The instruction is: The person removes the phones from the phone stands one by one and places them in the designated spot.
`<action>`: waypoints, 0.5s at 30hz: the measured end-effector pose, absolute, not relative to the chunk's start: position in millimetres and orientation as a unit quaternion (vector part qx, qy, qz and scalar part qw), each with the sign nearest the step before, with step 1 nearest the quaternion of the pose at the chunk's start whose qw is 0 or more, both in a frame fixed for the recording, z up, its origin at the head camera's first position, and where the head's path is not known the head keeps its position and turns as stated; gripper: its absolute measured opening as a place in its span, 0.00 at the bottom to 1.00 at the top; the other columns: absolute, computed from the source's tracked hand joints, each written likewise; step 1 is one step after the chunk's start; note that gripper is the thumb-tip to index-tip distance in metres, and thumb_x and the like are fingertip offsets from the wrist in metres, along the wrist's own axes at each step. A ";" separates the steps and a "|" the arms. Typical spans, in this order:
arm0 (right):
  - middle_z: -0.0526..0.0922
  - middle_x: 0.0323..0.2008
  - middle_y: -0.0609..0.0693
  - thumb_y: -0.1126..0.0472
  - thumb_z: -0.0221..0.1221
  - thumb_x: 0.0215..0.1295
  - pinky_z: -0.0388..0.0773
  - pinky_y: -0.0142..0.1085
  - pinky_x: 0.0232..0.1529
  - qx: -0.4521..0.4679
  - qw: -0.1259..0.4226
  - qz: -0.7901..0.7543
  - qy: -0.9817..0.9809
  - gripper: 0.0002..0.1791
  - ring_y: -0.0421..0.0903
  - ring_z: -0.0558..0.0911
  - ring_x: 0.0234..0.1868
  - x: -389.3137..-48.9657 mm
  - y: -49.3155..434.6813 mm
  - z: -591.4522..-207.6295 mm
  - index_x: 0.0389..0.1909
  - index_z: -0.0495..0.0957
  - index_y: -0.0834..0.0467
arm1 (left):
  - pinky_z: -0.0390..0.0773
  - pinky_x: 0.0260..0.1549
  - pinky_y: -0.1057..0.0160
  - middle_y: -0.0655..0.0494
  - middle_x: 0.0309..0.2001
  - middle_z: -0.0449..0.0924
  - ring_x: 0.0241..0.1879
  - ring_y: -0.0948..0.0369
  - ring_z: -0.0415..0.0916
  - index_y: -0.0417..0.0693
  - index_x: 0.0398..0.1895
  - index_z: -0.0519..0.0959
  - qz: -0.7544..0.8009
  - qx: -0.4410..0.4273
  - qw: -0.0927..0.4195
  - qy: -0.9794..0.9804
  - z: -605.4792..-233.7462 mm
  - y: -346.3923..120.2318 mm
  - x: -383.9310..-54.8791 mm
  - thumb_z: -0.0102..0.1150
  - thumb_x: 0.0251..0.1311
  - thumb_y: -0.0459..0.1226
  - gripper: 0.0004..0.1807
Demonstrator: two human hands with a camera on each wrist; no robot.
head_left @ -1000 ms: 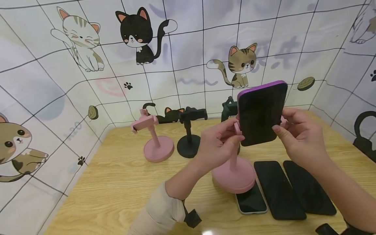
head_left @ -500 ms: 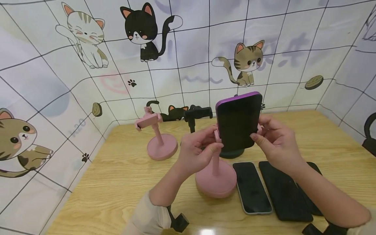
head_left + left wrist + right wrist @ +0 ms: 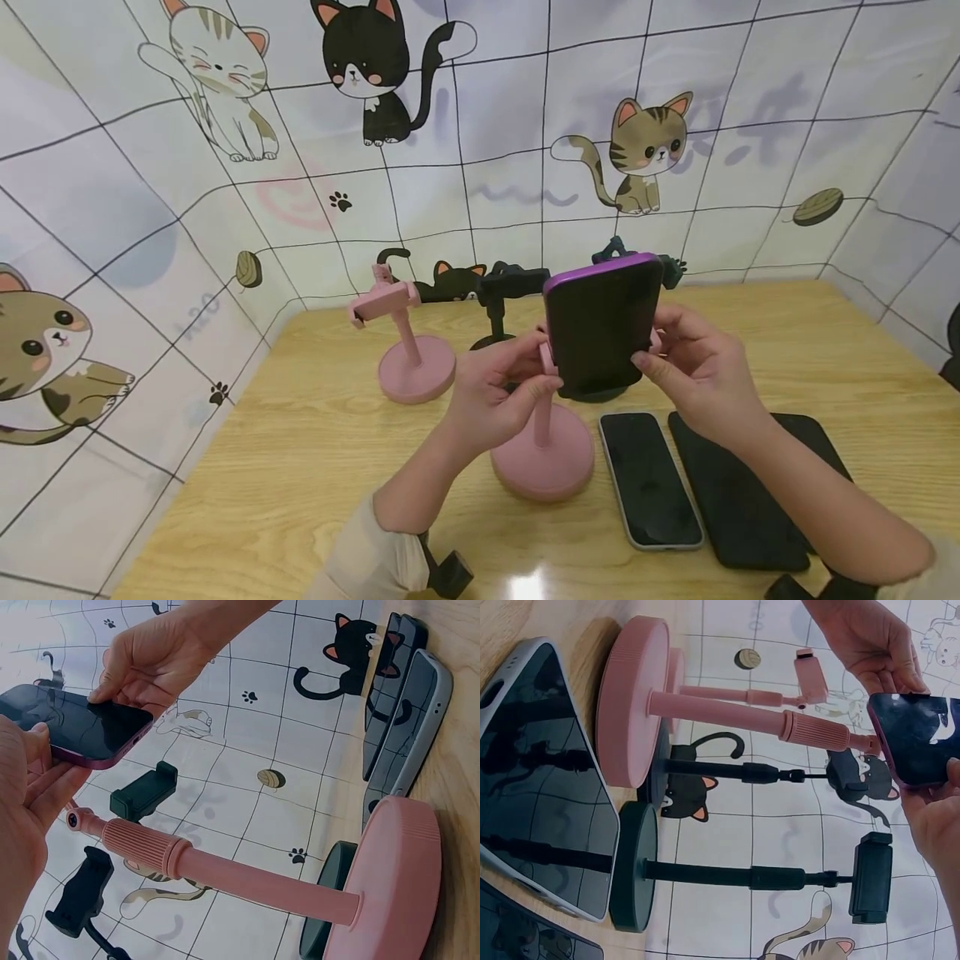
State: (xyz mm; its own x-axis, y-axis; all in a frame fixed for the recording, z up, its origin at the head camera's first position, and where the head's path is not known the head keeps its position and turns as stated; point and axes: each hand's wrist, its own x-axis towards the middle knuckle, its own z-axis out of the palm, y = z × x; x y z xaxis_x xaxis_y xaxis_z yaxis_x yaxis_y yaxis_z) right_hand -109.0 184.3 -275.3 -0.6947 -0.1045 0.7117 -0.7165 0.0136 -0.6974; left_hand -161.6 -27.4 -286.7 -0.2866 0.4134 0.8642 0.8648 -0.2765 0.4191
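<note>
A phone with a purple edge and dark screen [image 3: 603,325] sits upright, slightly tilted, in the clamp of a pink phone stand [image 3: 542,454]. The round base is on the wooden table, left of a grey-edged phone [image 3: 651,479]. My left hand [image 3: 498,392] pinches the clamp's left arm, thumb in front and fingers behind. At the opposite edge my right hand [image 3: 705,375] grips the clamp's right arm, its thumb at the screen's lower corner. From the left wrist view, the pink ribbed stem [image 3: 142,847] rises to the clamp, which the phone and left hand mostly hide.
Behind stand another pink phone stand [image 3: 416,367], a black one [image 3: 513,283] and a dark green one [image 3: 671,271], partly hidden by the phone. Two black phones, the nearer one [image 3: 738,492] partly under my right forearm, lie at right. A cat-print cloth [image 3: 502,167] backs the table.
Both hands have brought the pink stand and phone left and down. Its base, earlier overlapping the grey-edged phone, now stands beside it on the table. The head view has shifted slightly.
</note>
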 end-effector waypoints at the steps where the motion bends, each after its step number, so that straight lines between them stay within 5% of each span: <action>1: 0.79 0.36 0.49 0.82 0.54 0.52 0.73 0.23 0.33 0.310 0.242 0.633 -0.667 0.20 0.42 0.72 0.31 -108.3 184.6 -275.6 0.46 0.75 0.64 | 0.79 0.30 0.64 0.35 0.30 0.79 0.28 0.54 0.81 0.22 0.41 0.72 -0.567 -0.565 0.197 -0.566 -286.6 -27.7 -160.6 0.58 0.41 0.15 0.19; 15: 0.75 0.32 0.49 0.78 0.57 0.52 0.70 0.24 0.31 0.350 0.238 0.633 -0.648 0.18 0.41 0.71 0.32 -102.5 183.4 -282.7 0.45 0.75 0.64 | 0.79 0.27 0.65 0.35 0.28 0.79 0.25 0.53 0.81 0.23 0.39 0.72 -0.574 -0.553 0.182 -0.576 -293.5 -34.4 -149.0 0.59 0.40 0.16 0.17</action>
State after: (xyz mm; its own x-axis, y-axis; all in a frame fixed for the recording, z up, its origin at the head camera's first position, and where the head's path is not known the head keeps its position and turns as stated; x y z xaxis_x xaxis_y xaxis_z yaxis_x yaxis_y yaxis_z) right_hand -102.5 183.4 -282.7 -0.6418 -0.1514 0.7517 -0.7550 -0.0467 -0.6540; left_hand -149.0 -34.4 -293.5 -0.3224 0.4287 0.8440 0.8457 -0.2702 0.4603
